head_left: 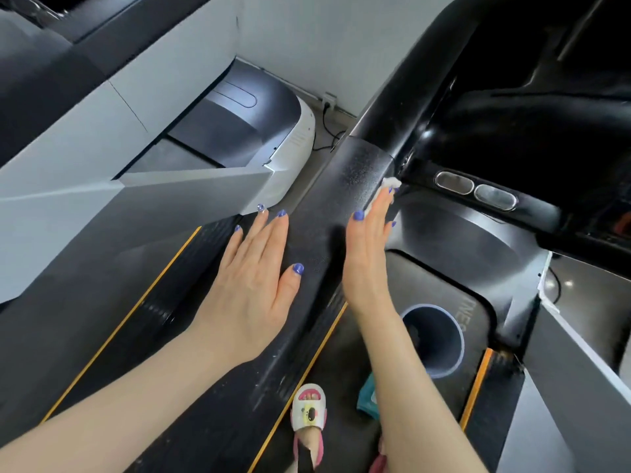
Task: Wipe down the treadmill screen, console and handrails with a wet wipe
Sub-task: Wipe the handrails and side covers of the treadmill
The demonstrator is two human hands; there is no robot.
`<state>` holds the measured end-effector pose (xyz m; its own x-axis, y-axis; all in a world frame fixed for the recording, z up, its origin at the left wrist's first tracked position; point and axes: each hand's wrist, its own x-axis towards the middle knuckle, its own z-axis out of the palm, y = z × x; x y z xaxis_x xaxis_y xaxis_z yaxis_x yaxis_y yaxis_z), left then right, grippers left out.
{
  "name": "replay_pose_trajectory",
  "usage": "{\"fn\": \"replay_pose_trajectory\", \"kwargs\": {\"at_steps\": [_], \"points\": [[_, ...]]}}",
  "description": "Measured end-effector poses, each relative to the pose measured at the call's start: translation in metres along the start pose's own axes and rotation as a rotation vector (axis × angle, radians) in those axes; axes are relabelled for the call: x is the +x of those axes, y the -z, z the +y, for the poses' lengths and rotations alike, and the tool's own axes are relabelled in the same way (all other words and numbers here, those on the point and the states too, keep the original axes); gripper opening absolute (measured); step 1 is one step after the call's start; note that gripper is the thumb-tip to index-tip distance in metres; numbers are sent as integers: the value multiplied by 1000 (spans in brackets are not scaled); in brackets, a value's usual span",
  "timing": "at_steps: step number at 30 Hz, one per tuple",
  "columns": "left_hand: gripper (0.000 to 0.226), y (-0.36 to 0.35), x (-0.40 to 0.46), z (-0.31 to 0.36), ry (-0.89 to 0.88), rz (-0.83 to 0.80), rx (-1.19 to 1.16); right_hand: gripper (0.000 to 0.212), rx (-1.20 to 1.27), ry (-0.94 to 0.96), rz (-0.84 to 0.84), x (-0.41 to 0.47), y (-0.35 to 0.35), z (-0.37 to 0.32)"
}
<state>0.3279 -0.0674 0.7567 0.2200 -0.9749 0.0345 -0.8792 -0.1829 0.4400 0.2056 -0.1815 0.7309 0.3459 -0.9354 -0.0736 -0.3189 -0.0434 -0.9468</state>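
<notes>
A black textured handrail (338, 203) of the treadmill runs from the lower middle up to the console (512, 107) at the upper right. My right hand (370, 244) lies against the rail's right side with straight fingers, pressing a small white wet wipe (389, 184) onto it near the joint with the console. Only the wipe's tip shows past my fingertips. My left hand (256, 278) rests flat and open on the rail's left side, fingers spread, holding nothing.
Two oval metal sensor pads (476, 191) sit on a crossbar right of the wipe. Below lie the motor cover with a round cup holder (433, 339) and a teal wipes pack (368, 394). A neighbouring grey treadmill (136, 148) stands to the left. My slippered foot (309, 414) is on the belt.
</notes>
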Motion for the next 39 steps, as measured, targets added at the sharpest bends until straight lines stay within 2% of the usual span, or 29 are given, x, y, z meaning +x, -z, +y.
{"fn": "replay_pose_trajectory", "kwargs": {"at_steps": [3, 7, 10, 13, 15, 21, 25, 29, 35, 39], "points": [[67, 0, -1, 0, 3, -7, 10, 84, 26, -59, -68, -19, -6, -6], [67, 0, 0, 0, 5, -13, 12, 80, 56, 0, -168, -80, -17, -1], [68, -1, 1, -1, 1, -13, 21, 82, 59, -100, -120, -47, -9, -6], [68, -1, 0, -1, 1, -17, 31, 84, 62, -56, -58, -16, -2, -16], [69, 0, 0, -1, 2, -20, 35, 81, -42, 57, -73, -23, -1, -15], [71, 3, 1, 1, 10, -37, 27, 81, -604, 364, -260, -38, 31, -5], [71, 3, 1, 1, 5, -12, 26, 77, -751, 505, -389, -29, 56, -15], [70, 2, -1, 0, 6, -5, 14, 75, -759, 510, -429, -23, 56, -28], [68, 0, 1, 0, -2, 12, 25, 68, -983, 611, -497, 0, 72, -26], [67, 0, 1, 0, -5, 18, 33, 69, -989, 478, -375, 26, 67, -34]]}}
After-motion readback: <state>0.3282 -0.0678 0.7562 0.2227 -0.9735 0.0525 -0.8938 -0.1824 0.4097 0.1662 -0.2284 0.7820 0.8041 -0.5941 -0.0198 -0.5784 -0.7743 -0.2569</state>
